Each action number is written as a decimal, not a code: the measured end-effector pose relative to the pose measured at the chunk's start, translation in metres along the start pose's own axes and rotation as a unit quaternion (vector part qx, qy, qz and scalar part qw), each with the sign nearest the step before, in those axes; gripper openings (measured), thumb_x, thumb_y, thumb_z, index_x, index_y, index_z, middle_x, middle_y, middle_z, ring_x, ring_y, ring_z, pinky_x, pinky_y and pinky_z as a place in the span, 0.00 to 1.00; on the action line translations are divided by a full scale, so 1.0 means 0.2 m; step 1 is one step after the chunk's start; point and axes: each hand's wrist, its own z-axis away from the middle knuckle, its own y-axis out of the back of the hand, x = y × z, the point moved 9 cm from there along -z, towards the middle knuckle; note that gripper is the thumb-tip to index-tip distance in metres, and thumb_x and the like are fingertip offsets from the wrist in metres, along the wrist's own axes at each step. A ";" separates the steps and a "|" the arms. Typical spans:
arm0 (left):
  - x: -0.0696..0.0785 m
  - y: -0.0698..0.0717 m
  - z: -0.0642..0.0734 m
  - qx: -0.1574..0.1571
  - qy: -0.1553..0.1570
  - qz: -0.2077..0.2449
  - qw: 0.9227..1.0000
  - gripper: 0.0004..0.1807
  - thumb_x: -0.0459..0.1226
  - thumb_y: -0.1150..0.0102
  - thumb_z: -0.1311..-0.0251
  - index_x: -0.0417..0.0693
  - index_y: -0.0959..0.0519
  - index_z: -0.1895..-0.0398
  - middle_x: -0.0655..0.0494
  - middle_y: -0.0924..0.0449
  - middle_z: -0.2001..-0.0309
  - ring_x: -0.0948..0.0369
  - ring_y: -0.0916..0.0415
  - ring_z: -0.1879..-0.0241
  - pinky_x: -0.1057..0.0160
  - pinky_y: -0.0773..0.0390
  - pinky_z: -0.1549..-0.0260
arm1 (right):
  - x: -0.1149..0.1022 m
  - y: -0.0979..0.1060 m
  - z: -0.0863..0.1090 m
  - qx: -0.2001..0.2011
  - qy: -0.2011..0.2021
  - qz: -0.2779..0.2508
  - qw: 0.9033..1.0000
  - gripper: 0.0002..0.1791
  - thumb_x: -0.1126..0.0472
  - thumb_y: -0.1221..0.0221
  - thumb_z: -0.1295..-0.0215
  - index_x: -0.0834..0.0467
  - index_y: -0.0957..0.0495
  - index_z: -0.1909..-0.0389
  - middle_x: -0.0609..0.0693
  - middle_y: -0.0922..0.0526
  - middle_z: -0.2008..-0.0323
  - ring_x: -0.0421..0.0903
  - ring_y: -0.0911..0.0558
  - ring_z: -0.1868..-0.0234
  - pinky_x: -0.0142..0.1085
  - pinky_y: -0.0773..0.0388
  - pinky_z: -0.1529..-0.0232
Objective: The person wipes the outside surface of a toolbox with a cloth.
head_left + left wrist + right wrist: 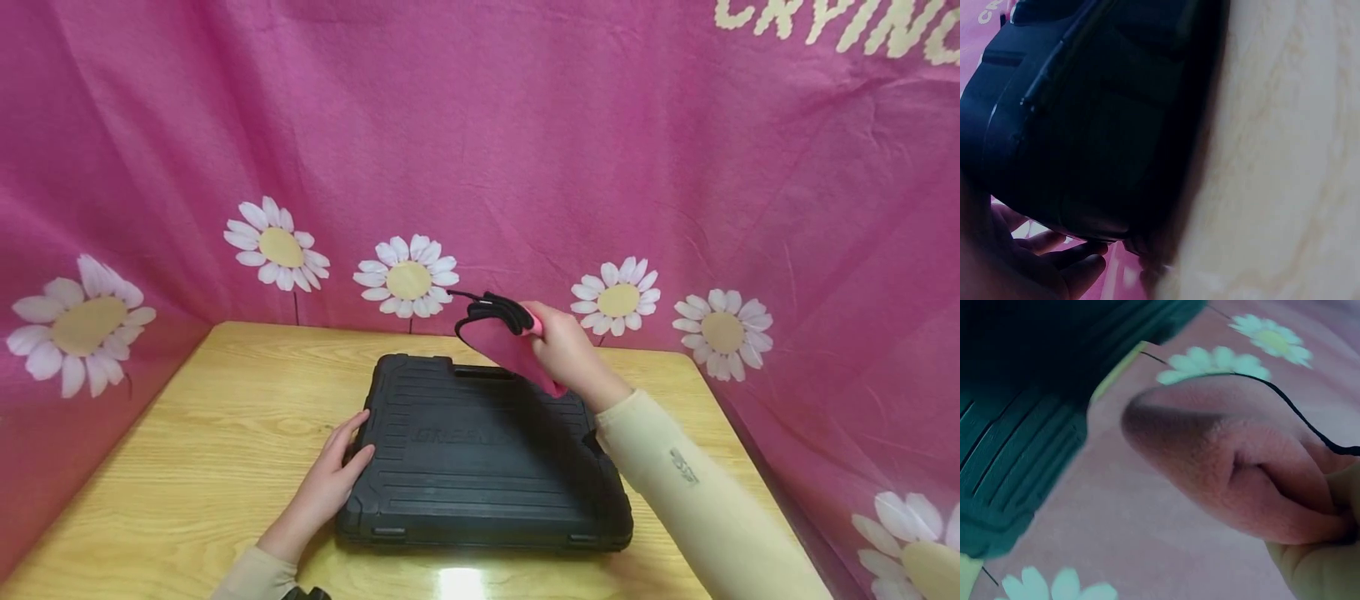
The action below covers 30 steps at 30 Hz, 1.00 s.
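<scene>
A black hard plastic tool case (457, 487), lid down, lies flat on the table. My left hand (333, 471) rests against its left side, thumb on the lid's edge; in the left wrist view the fingers (1083, 275) lie loosely along the case wall. Above the case's far right part, my right hand (562, 346) grips a folded pink cloth item with black trim (510, 346). Bunched black bands and a thin loose end stick out to its left. The right wrist view shows the soft pink cloth (1210, 450) bulging from the hand, with a black cord along it.
The light wooden table (187, 467) has a pink curtain (480, 167) with printed daisies behind it and at both sides. A small black object (306, 593) shows at the bottom edge by the left sleeve.
</scene>
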 end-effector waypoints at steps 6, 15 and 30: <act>-0.02 -0.01 0.00 0.000 0.008 0.008 1.000 0.32 0.42 0.51 0.21 0.50 0.45 0.18 0.39 0.50 0.20 0.35 0.44 0.24 0.33 0.45 0.26 | -0.07 -0.27 -0.18 -0.049 0.031 0.037 0.998 0.19 0.70 0.41 0.30 0.61 0.20 0.40 0.59 0.14 0.45 0.55 0.16 0.42 0.48 0.23 0.35; -0.02 0.00 -0.01 0.000 0.013 0.006 1.000 0.32 0.41 0.52 0.21 0.50 0.45 0.18 0.39 0.51 0.19 0.35 0.45 0.24 0.33 0.46 0.26 | -0.21 -0.53 -0.34 -0.095 0.072 0.035 0.992 0.15 0.69 0.43 0.26 0.58 0.20 0.42 0.55 0.13 0.46 0.52 0.16 0.41 0.43 0.24 0.33; -0.02 0.00 -0.01 0.001 0.026 0.003 1.000 0.32 0.42 0.52 0.21 0.52 0.45 0.18 0.41 0.51 0.19 0.36 0.46 0.23 0.34 0.47 0.25 | -0.32 -0.85 -0.41 -0.199 0.096 0.073 0.972 0.15 0.61 0.38 0.27 0.59 0.22 0.44 0.56 0.13 0.51 0.52 0.15 0.49 0.42 0.23 0.34</act>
